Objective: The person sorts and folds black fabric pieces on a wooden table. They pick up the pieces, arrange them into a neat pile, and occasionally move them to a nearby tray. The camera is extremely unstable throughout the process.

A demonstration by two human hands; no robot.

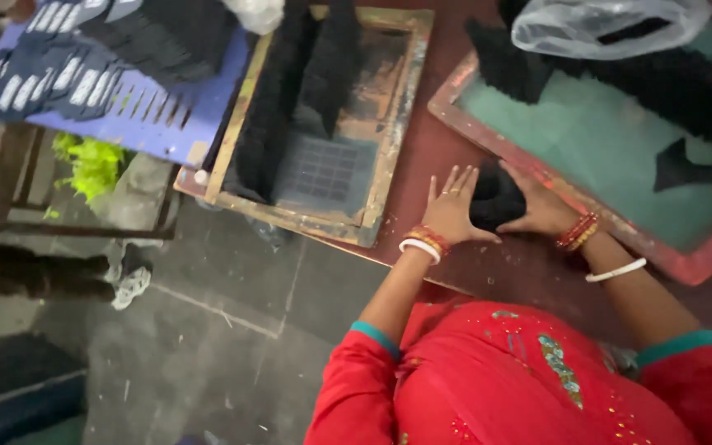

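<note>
Nearest to me I see the red sleeves, with teal cuffs, and both forearms reaching out over the near edge of the dark red table (488,272). My left hand (453,211) lies flat on the table top with its 5 fingers spread wide and open, gripping nothing; its thumb side touches the small black cloth bundle (494,202). Red and white bangles (423,241) circle that wrist. My right hand (540,208) rests against the other side of the bundle, fingers loosely curved over it, so the bundle sits pressed between the 2 hands, near the table's near edge and just beside the corner of the red-framed screen (686,265). I cannot tell whether the right fingers truly clasp the cloth or only lean on it.

Farther out, that screen's green mesh carries black fabric pieces, and a clear plastic bag (611,26) lies at its far edge. To the left, a wooden-framed screen (389,140) overhangs the table's left edge, with black cloth strips (267,124) draped across it. Beyond it, a blue board (158,115) holds dark printed pieces.
</note>
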